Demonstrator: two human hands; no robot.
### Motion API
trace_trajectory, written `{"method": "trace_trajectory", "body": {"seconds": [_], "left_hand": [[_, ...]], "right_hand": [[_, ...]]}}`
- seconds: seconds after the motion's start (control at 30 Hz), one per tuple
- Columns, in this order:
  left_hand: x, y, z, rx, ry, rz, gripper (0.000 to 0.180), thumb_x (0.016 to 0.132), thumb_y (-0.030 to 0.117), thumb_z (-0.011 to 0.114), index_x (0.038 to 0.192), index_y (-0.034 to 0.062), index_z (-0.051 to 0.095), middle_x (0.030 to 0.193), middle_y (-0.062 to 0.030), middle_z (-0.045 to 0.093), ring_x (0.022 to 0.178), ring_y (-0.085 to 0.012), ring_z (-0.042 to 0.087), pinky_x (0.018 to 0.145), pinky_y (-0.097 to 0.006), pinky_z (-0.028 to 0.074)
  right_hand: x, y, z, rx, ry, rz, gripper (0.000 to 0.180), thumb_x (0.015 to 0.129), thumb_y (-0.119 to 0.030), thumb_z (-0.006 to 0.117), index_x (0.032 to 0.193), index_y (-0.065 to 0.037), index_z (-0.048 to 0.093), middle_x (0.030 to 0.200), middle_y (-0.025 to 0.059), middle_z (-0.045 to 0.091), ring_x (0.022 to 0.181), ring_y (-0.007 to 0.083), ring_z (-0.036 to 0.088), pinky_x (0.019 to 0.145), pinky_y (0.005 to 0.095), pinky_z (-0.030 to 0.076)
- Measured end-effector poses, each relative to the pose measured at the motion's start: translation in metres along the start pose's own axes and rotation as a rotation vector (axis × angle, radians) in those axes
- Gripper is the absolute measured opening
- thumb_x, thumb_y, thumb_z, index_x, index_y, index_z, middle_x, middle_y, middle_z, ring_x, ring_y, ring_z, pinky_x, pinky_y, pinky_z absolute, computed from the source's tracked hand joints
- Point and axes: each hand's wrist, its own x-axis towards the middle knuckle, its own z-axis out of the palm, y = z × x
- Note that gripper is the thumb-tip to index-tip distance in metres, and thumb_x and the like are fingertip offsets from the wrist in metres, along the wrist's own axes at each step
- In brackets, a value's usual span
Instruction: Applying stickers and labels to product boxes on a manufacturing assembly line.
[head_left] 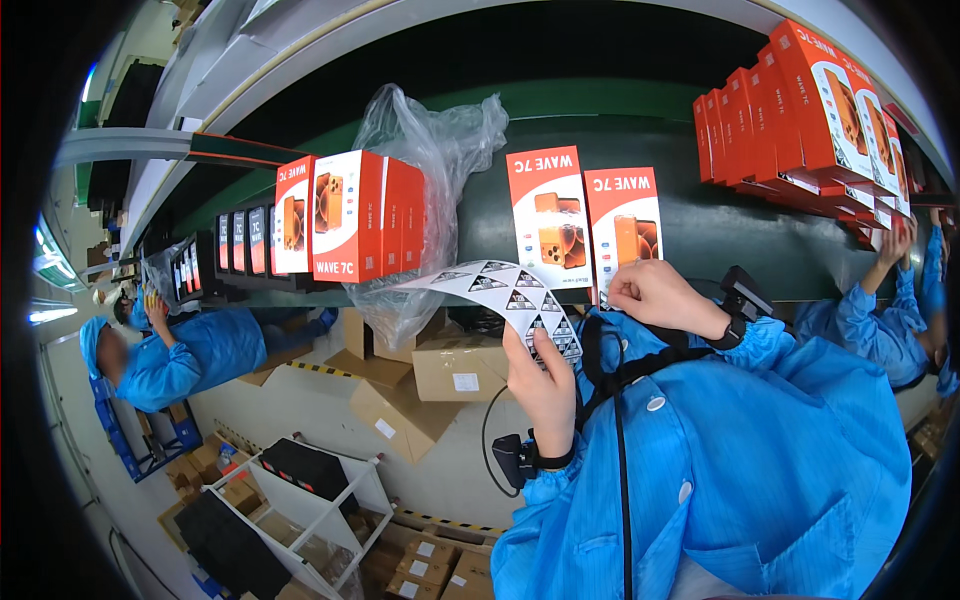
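My left hand [541, 385] pinches a curved sheet of stickers [492, 287] with black-and-white triangles printed on it. The sheet's far end bends away to the left over the bench edge. Two flat red-and-white phone boxes lie side by side in front of me: the left phone box [548, 215] and, slightly nearer, the right phone box [622, 215]. My right hand [655, 298] is at the near end of the right box, its thumb and fingers pressed together by the lower corner. Whatever those fingertips hold, if anything, is too small to make out.
A group of red-and-white boxes [350, 215] stands to the left beside crumpled clear plastic [420, 140]; dark boxes [240, 243] are beyond. More red boxes [790, 120] are stacked at the far right. Cartons [465, 365] sit below the bench. Co-workers in blue work on both sides.
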Motion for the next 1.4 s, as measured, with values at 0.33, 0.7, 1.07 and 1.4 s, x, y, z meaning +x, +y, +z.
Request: {"method": "trace_trajectory", "body": {"seconds": [0.33, 0.7, 1.07, 1.4], "left_hand": [[0.001, 0.002, 0.002, 0.009, -0.004, 0.052, 0.035, 0.092, 0.004, 0.049, 0.126, -0.0051, 0.044, 0.095, -0.0228, 0.063, 0.079, -0.0304, 0.066, 0.068, -0.036, 0.05], [0.003, 0.001, -0.002, -0.01, -0.041, 0.033, 0.032, 0.092, 0.004, 0.049, 0.122, -0.0054, 0.044, 0.095, -0.0193, 0.062, 0.081, -0.0237, 0.064, 0.07, -0.032, 0.049], [-0.005, -0.01, -0.014, -0.615, -0.269, -0.067, 0.017, 0.091, 0.006, 0.055, 0.105, -0.0022, 0.049, 0.093, -0.0064, 0.057, 0.083, -0.0085, 0.054, 0.075, -0.023, 0.044], [0.01, -0.019, -0.036, -0.572, -0.359, -0.018, 0.014, 0.091, 0.002, 0.055, 0.103, -0.005, 0.058, 0.098, -0.0055, 0.057, 0.085, -0.0099, 0.055, 0.077, -0.023, 0.044]], "right_hand": [[0.0, 0.001, 0.002, -0.086, 0.004, -0.008, 0.01, 0.075, -0.012, 0.06, 0.074, -0.003, 0.064, 0.069, 0.0129, 0.062, 0.069, 0.0298, 0.062, 0.062, 0.0398, 0.047], [-0.001, 0.01, 0.01, -0.153, 0.111, -0.119, 0.015, 0.072, -0.01, 0.065, 0.081, -0.002, 0.056, 0.076, 0.0128, 0.06, 0.066, 0.0298, 0.06, 0.06, 0.0385, 0.046], [-0.013, -0.036, 0.014, 0.944, -0.13, 0.045, 0.017, 0.093, -0.015, 0.058, 0.1, 0.001, 0.058, 0.093, 0.0024, 0.062, 0.082, 0.0046, 0.055, 0.073, 0.022, 0.046], [-0.018, -0.082, 0.033, 0.267, 0.396, -0.364, 0.019, 0.079, -0.015, 0.07, 0.092, -0.004, 0.061, 0.092, 0.0062, 0.061, 0.088, 0.0226, 0.059, 0.078, 0.0319, 0.046]]}}
